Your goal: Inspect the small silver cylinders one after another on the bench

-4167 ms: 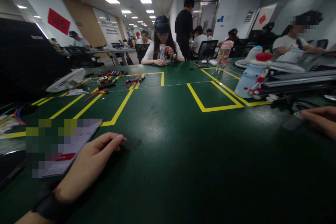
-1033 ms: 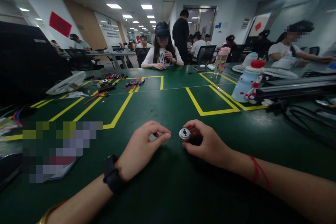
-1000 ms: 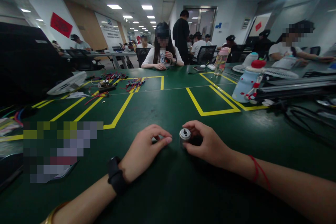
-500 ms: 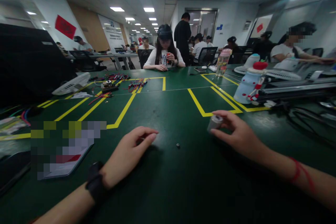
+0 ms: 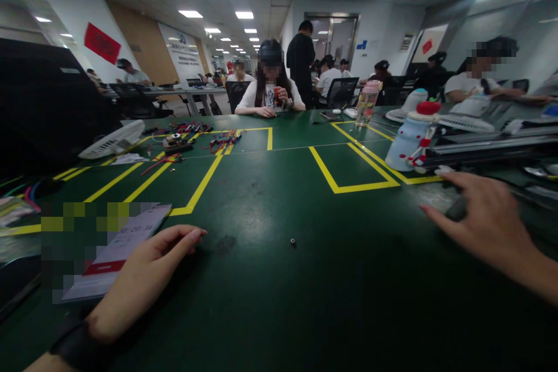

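Left hand [image 5: 146, 261]: grip together, near lit screen [image 5: 117, 250]
Right hand [image 5: 490, 221]: grip apart, dark cylinder [image 5: 457, 209] between (blurry tbh)
Mid-frame: tiny metal bit [image 5: 293, 242], desk [image 5: 261, 302]

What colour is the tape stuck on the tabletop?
The tape is yellow, seen best in the head view.

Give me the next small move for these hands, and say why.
I'd probably slide the left hand toward the small round part: it lies on the green tabletop between the hands, nearer the left. The right hand is farther off, its thumb and fingers spread by a partly hidden dark object.
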### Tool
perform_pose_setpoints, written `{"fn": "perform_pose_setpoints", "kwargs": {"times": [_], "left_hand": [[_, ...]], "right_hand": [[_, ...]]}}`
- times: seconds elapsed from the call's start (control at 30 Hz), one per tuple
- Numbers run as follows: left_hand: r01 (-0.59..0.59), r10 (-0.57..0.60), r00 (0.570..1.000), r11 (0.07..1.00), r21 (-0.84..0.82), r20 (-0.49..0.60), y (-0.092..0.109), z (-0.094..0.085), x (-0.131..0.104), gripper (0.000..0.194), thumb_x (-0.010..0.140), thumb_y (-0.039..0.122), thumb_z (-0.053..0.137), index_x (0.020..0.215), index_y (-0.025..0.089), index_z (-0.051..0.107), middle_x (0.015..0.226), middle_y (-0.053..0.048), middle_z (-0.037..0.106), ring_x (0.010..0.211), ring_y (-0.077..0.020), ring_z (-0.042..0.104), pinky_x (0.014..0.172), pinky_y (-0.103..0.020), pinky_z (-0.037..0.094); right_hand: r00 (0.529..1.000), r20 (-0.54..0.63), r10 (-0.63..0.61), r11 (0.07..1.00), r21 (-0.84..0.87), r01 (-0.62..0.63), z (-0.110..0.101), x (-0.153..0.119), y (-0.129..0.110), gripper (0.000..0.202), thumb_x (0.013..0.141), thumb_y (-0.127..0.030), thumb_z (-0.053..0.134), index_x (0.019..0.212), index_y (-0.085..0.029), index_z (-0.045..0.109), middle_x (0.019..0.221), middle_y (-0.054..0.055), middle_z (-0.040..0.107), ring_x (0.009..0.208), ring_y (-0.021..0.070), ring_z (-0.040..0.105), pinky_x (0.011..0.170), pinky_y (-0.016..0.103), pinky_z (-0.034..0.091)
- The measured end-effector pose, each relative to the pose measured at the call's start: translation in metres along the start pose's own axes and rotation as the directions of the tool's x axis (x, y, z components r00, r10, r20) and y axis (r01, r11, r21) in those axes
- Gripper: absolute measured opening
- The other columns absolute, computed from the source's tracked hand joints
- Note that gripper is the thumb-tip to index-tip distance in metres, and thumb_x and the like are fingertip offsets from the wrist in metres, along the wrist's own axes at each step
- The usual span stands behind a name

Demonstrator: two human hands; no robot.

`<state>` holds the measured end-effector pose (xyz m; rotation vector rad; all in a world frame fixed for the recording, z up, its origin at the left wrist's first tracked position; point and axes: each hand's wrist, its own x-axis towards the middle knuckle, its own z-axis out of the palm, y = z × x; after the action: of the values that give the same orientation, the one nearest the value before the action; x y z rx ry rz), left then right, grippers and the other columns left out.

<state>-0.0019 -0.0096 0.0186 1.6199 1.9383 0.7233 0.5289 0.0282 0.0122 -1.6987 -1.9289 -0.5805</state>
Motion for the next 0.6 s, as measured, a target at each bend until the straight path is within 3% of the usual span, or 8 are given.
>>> {"fn": "perform_pose_setpoints", "kwargs": {"times": [0.07, 0.13, 0.23, 0.3, 0.37, 0.43, 0.53, 0.6], "left_hand": [[-0.004, 0.004, 1.0, 1.0, 0.011, -0.005, 0.009, -0.001, -0.003, 0.044, 0.084, 0.059, 0.05, 0.104, 0.023, 0.065, 0.092, 0.001, 0.071, 0.093, -0.0239, 0.064, 0.082, -0.03, 0.045], [-0.007, 0.007, 1.0, 1.0, 0.025, -0.007, 0.014, -0.002, -0.006, 0.042, 0.084, 0.058, 0.051, 0.102, 0.023, 0.066, 0.093, 0.0, 0.072, 0.094, -0.0245, 0.065, 0.083, -0.031, 0.046], [-0.007, 0.007, 1.0, 0.999, 0.049, -0.01, 0.014, -0.002, -0.006, 0.043, 0.084, 0.058, 0.05, 0.1, 0.023, 0.066, 0.095, -0.002, 0.072, 0.095, -0.0259, 0.064, 0.086, -0.034, 0.046], [-0.009, 0.01, 1.0, 0.998, 0.055, -0.004, 0.011, -0.002, -0.006, 0.044, 0.084, 0.058, 0.049, 0.101, 0.022, 0.066, 0.096, -0.004, 0.072, 0.096, -0.0263, 0.064, 0.087, -0.036, 0.046], [-0.013, 0.013, 1.0, 0.998, 0.056, -0.001, 0.009, -0.001, -0.005, 0.044, 0.084, 0.058, 0.049, 0.102, 0.022, 0.066, 0.097, -0.004, 0.072, 0.095, -0.0262, 0.064, 0.087, -0.035, 0.046], [-0.015, 0.015, 1.0, 0.998, 0.057, 0.004, 0.008, -0.001, -0.005, 0.043, 0.084, 0.057, 0.05, 0.101, 0.022, 0.066, 0.098, -0.003, 0.072, 0.094, -0.0255, 0.064, 0.085, -0.034, 0.046], [-0.022, 0.02, 0.999, 0.998, 0.052, 0.039, 0.01, 0.0, -0.005, 0.039, 0.085, 0.055, 0.05, 0.101, 0.023, 0.065, 0.1, -0.001, 0.071, 0.096, -0.0244, 0.064, 0.085, -0.032, 0.045], [-0.028, 0.025, 0.998, 0.999, 0.041, 0.053, 0.01, 0.001, -0.005, 0.038, 0.086, 0.055, 0.05, 0.101, 0.024, 0.065, 0.101, 0.0, 0.071, 0.097, -0.024, 0.064, 0.086, -0.031, 0.044]], "right_hand": [[0.962, 0.166, -0.217, 0.945, 0.284, 0.164, 0.002, 0.011, -0.061, 0.047, 0.082, -0.053, 0.055, 0.118, -0.024, 0.057, 0.122, 0.008, 0.056, 0.116, 0.0257, 0.05, 0.101, 0.045, 0.039], [0.87, 0.33, -0.367, 0.816, 0.563, 0.131, 0.01, 0.019, -0.123, 0.04, 0.085, -0.048, 0.054, 0.118, -0.026, 0.06, 0.121, 0.005, 0.057, 0.112, 0.0189, 0.053, 0.098, 0.037, 0.043], [0.791, 0.33, -0.516, 0.649, 0.753, 0.109, 0.026, 0.026, -0.192, 0.038, 0.081, -0.046, 0.062, 0.112, -0.025, 0.065, 0.114, 0.005, 0.06, 0.104, 0.0169, 0.054, 0.092, 0.035, 0.044], [0.771, 0.311, -0.556, 0.605, 0.787, 0.118, 0.033, 0.03, -0.211, 0.025, 0.083, -0.041, 0.061, 0.098, -0.024, 0.07, 0.101, 0.004, 0.063, 0.096, 0.0154, 0.055, 0.087, 0.033, 0.044], [0.778, 0.332, -0.533, 0.615, 0.784, 0.086, 0.031, 0.033, -0.205, 0.02, 0.087, -0.035, 0.056, 0.09, -0.022, 0.07, 0.093, 0.003, 0.064, 0.088, 0.0134, 0.056, 0.081, 0.031, 0.044], [0.832, 0.346, -0.433, 0.687, 0.725, 0.056, 0.021, 0.035, -0.175, 0.022, 0.09, -0.035, 0.051, 0.094, -0.021, 0.068, 0.095, 0.004, 0.064, 0.086, 0.0134, 0.057, 0.079, 0.03, 0.045], [0.952, 0.252, -0.175, 0.888, 0.459, 0.042, -0.002, 0.035, -0.101, 0.028, 0.091, -0.038, 0.047, 0.101, -0.02, 0.066, 0.104, 0.006, 0.064, 0.093, 0.016, 0.057, 0.082, 0.031, 0.043], [0.99, 0.138, 0.018, 0.984, 0.172, -0.042, -0.014, 0.029, -0.04, 0.03, 0.091, -0.039, 0.047, 0.104, -0.019, 0.065, 0.107, 0.008, 0.064, 0.093, 0.0169, 0.057, 0.08, 0.031, 0.042]]}}
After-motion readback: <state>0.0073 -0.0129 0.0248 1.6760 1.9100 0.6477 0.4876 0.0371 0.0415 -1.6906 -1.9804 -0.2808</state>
